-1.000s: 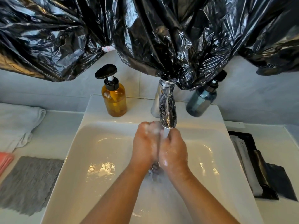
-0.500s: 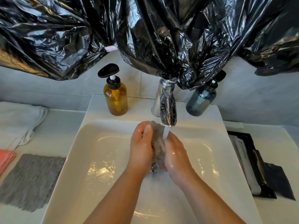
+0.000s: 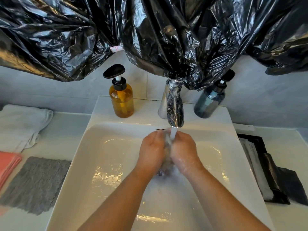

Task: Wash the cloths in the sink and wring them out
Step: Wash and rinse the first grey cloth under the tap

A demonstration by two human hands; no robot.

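Both hands are low in the sink (image 3: pixel 106 164), under the running tap (image 3: pixel 175 110). The left hand (image 3: pixel 152 150) and right hand (image 3: pixel 184 150) are pressed together, fingers curled round a small grey cloth (image 3: pixel 167 145) bunched between them. Only a sliver of it shows. The water stream (image 3: pixel 173 135) lands on top of the wad. There are suds on the right wrist.

Judged step: scrubbing or rinsing, with wringing not yet done. A second grey cloth (image 3: pixel 36 184) and a pink cloth (image 3: pixel 8 162) lie on the table (image 3: pixel 66 130) left of the sink, seemingly unwashed.

Risks:
- Water hitting the knuckles may spray over the rim onto the table.
- Soapy palms may let the wad slip onto the drain (image 3: pixel 160 173) and block the outflow.
- Wringing too high or off-centre would drip outside the basin.
- A raised hand could knock the soap bottle (image 3: pixel 122 100) standing close behind.
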